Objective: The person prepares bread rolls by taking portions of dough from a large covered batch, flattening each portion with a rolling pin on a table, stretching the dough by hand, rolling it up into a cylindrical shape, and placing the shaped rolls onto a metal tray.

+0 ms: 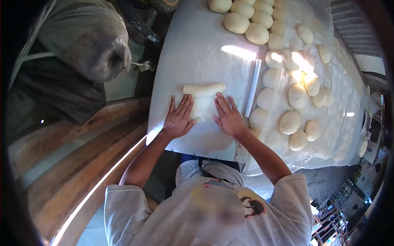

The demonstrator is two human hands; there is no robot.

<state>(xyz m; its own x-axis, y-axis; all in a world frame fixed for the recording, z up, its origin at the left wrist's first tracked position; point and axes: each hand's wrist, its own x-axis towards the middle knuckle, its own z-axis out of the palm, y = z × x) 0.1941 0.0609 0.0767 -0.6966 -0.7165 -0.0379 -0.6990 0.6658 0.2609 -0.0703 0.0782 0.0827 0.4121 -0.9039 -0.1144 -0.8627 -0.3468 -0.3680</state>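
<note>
On the metal worktop lies a pale piece of dough (203,89), its far edge curled into a roll and a thin flat part reaching back toward me. My left hand (178,117) rests with spread fingers by the left end of the roll, fingertips at its near side. Mirroring it, my right hand (228,116) has its fingers stretched out at the roll's right end. Neither hand grips anything. Just right of my right hand, a smooth metal tube (252,88) lies lengthwise on the worktop.
Several round dough balls (238,23) sit at the far right of the worktop (184,53). More dough balls (297,95) lie under clear plastic sheeting (334,127) to the right. A large cloth-like bundle (88,41) and wooden beams (94,127) are on the left.
</note>
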